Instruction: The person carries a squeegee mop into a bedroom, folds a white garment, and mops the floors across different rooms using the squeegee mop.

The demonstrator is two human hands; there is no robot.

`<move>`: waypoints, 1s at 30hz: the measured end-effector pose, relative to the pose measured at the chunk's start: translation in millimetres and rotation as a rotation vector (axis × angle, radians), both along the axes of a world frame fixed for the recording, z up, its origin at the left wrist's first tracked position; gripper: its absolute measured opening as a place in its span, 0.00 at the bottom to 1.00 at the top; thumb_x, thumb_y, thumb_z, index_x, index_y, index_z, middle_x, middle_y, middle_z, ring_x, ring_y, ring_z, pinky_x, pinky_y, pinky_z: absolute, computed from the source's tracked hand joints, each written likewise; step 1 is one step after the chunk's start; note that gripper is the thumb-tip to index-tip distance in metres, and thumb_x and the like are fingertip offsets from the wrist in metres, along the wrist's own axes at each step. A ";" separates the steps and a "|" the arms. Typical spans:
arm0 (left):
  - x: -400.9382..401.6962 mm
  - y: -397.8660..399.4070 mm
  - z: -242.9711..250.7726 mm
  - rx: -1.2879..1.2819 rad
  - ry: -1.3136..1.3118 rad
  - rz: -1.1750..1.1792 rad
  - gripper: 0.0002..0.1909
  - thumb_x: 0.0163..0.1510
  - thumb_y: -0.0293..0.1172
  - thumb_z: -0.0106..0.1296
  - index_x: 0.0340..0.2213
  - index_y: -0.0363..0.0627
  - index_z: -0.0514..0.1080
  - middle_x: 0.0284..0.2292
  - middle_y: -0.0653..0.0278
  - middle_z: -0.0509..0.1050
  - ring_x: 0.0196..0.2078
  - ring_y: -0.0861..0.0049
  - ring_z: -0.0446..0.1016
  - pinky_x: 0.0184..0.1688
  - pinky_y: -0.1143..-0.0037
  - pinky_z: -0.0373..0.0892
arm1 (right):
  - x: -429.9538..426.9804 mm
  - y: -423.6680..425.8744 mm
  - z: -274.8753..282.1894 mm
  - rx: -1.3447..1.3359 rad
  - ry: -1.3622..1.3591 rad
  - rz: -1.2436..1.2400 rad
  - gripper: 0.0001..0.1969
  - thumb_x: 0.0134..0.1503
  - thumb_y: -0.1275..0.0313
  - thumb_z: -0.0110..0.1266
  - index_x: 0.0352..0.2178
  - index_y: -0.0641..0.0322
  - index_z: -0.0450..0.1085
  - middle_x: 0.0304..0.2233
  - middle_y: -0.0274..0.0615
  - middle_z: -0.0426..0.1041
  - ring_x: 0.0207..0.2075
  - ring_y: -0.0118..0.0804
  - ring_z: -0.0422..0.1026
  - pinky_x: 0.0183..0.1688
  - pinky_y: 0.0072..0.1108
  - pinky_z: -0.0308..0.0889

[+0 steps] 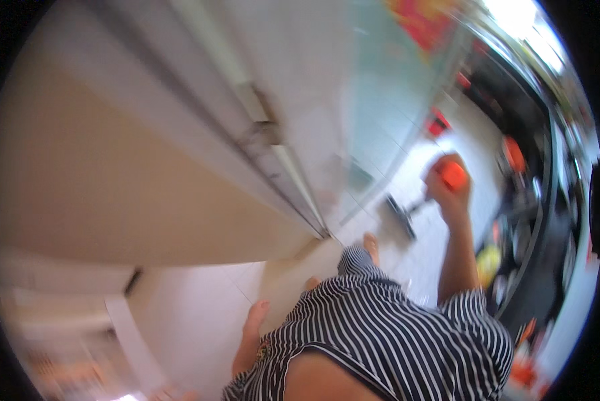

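My right hand (445, 188) is closed around the orange-topped handle (453, 175) of a long-handled floor cleaning tool. Its flat dark head (401, 216) lies on the pale tiled floor, ahead of my foot (371, 245). Blur hides whether that head is a broom, a mop or a squeegee. My left hand (257, 313) hangs low at my side, over the floor, with no object visible in it. How its fingers are held is unclear.
A door frame with a metal latch (260, 115) and a wide beige panel (129, 175) stand to my left. Ahead is a translucent greenish panel (385, 100). A red object (437, 123) sits on the floor. Along the right runs a dark, cluttered counter or shelf (535, 240).
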State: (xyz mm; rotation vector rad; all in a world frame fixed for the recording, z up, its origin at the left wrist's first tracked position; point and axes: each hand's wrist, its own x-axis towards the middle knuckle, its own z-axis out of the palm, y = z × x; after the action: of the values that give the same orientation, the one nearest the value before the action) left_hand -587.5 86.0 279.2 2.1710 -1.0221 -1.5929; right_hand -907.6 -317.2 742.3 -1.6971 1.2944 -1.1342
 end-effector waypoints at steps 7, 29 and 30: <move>7.1 -39.5 5.8 0.209 0.098 -0.529 0.18 0.50 0.37 0.46 0.42 0.44 0.71 0.39 0.52 0.74 0.42 0.62 0.73 0.45 0.71 0.67 | -7.2 14.1 -16.1 -0.301 0.359 -0.123 0.07 0.42 0.81 0.55 0.24 0.63 0.66 0.21 0.39 0.69 0.22 0.30 0.69 0.26 0.21 0.66; -192.0 -397.5 165.2 -0.063 0.631 -1.229 0.19 0.56 0.36 0.44 0.47 0.40 0.66 0.42 0.53 0.72 0.47 0.70 0.70 0.50 0.74 0.64 | -9.6 175.7 -38.5 0.721 -1.268 -0.515 0.23 0.52 0.77 0.40 0.52 0.64 0.58 0.46 0.63 0.65 0.43 0.49 0.71 0.46 0.34 0.68; -201.1 -401.2 175.3 -0.032 0.658 -1.291 0.20 0.56 0.38 0.44 0.48 0.39 0.65 0.43 0.53 0.72 0.48 0.70 0.69 0.51 0.73 0.64 | -2.3 182.9 -46.2 0.668 -1.566 -0.565 0.27 0.48 0.82 0.36 0.53 0.65 0.57 0.48 0.68 0.61 0.44 0.51 0.69 0.46 0.36 0.69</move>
State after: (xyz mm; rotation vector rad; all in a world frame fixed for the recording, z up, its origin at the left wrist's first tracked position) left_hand -788.6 -315.3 454.6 0.6250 -2.2775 -2.3908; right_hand -909.9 -134.3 696.1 0.2635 0.8190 -1.5093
